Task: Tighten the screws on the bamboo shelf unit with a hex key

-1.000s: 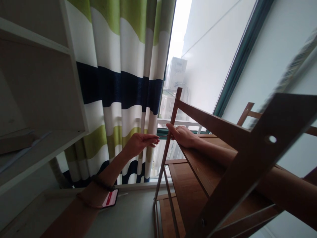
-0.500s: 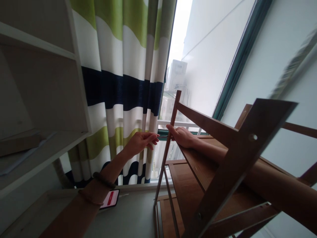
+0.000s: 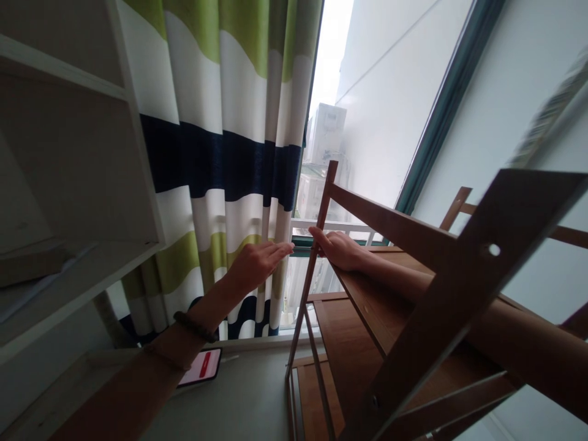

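The right hand (image 3: 339,250) curls round the far-left post (image 3: 310,275) of the wooden shelf rack (image 3: 349,343), apparently bracing it while the left hand (image 3: 261,260), fingers together, pinch unclear, works alongside, calling for steady support.

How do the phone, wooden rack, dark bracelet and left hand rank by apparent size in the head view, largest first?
1. Wooden rack
2. Left hand
3. Phone, judging only its visible part
4. Dark bracelet

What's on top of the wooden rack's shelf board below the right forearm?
The right forearm spans the shelf board, with the right hand at the far upright. Whether arm and board touch is unclear. The stretch beneath the arm and behind the near upright is covered.
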`<action>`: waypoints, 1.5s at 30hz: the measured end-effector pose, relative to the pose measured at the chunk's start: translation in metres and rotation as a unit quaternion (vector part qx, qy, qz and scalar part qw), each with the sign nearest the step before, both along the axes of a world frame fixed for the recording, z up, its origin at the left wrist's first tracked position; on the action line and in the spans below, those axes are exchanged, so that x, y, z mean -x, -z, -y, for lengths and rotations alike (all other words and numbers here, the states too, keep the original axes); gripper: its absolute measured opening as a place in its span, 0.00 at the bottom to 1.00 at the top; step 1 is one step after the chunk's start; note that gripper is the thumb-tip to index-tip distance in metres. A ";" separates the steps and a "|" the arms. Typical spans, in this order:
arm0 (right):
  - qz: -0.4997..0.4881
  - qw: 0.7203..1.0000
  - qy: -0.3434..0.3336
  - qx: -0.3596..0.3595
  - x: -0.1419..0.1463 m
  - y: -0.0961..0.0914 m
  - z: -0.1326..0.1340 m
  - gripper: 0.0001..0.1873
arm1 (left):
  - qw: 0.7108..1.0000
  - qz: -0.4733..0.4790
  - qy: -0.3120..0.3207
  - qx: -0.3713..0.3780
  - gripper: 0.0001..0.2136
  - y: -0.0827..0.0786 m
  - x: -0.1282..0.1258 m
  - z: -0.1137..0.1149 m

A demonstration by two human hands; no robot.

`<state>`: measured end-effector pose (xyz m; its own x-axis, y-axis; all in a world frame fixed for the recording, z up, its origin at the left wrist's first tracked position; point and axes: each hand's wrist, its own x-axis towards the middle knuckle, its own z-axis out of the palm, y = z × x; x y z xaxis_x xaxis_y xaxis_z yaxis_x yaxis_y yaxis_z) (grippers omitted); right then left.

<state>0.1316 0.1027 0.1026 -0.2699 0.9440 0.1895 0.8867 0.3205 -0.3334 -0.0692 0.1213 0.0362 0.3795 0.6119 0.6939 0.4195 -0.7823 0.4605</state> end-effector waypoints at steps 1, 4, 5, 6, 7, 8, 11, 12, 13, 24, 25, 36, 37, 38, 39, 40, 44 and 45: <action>0.000 1.000 -0.001 -0.002 0.000 0.000 0.000 0.41 | 1.000 -0.003 0.007 0.000 0.10 0.003 0.000 0.002; 0.003 1.000 0.004 -0.005 0.003 -0.001 0.002 0.39 | 0.998 0.046 0.017 0.045 0.13 0.010 -0.002 0.007; 0.002 1.000 0.005 -0.005 0.003 -0.001 0.003 0.39 | 0.994 0.074 0.027 0.073 0.14 0.011 -0.003 0.009; 0.000 1.000 0.007 -0.005 0.004 -0.002 0.004 0.39 | 0.988 0.102 0.042 0.106 0.16 0.011 -0.004 0.010; -0.003 1.000 0.007 -0.003 0.005 -0.002 0.005 0.39 | 0.980 0.126 0.062 0.143 0.17 0.011 -0.004 0.011; -0.005 1.000 0.007 -0.003 0.005 -0.003 0.005 0.39 | 0.969 0.145 0.085 0.183 0.17 0.010 -0.004 0.011; 0.005 1.000 0.016 -0.003 0.006 -0.004 0.007 0.39 | 0.927 0.182 0.142 0.297 0.18 0.004 0.000 0.009; 0.009 1.000 0.019 -0.002 0.006 -0.004 0.006 0.39 | 0.912 0.184 0.158 0.332 0.19 0.002 0.002 0.007; 0.009 1.000 0.018 -0.001 0.006 -0.004 0.006 0.39 | 0.898 0.179 0.173 0.362 0.19 0.000 0.004 0.006; 0.007 1.000 0.012 -0.015 0.001 0.001 0.000 0.39 | 0.996 -0.057 0.027 -0.070 0.12 0.008 0.002 -0.013; 0.009 1.000 0.008 -0.016 0.000 0.002 -0.001 0.40 | 0.991 -0.072 0.027 -0.109 0.12 0.008 0.003 -0.014; 0.004 1.000 -0.011 -0.017 0.001 0.003 -0.002 0.40 | 0.927 0.059 0.174 0.328 0.17 -0.007 0.006 -0.010; 0.006 1.000 -0.019 -0.019 0.001 0.003 -0.002 0.40 | 0.917 0.063 0.180 0.351 0.16 -0.012 0.006 -0.010; 0.009 0.999 -0.024 -0.022 0.000 0.003 -0.003 0.41 | 0.907 0.067 0.181 0.374 0.16 -0.016 0.006 -0.011; 0.012 0.999 -0.025 -0.026 0.000 0.003 -0.003 0.41 | 0.897 0.070 0.179 0.398 0.17 -0.021 0.005 -0.011; 0.015 0.999 -0.023 -0.030 0.000 0.003 -0.004 0.41 | 0.886 0.071 0.175 0.423 0.17 -0.025 0.005 -0.012; 0.025 0.999 -0.026 -0.039 -0.001 0.003 -0.003 0.42 | 0.856 0.037 0.163 0.490 0.16 -0.037 0.005 -0.015; 0.027 0.998 -0.029 -0.041 0.000 0.003 -0.003 0.42 | 0.858 0.028 0.161 0.487 0.15 -0.038 0.004 -0.016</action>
<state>0.1321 0.1057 0.0997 -0.3348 0.9090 0.2484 0.8822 0.3950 -0.2564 -0.0737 0.1372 0.0741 0.6199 0.7821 -0.0640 0.2107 -0.0873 0.9736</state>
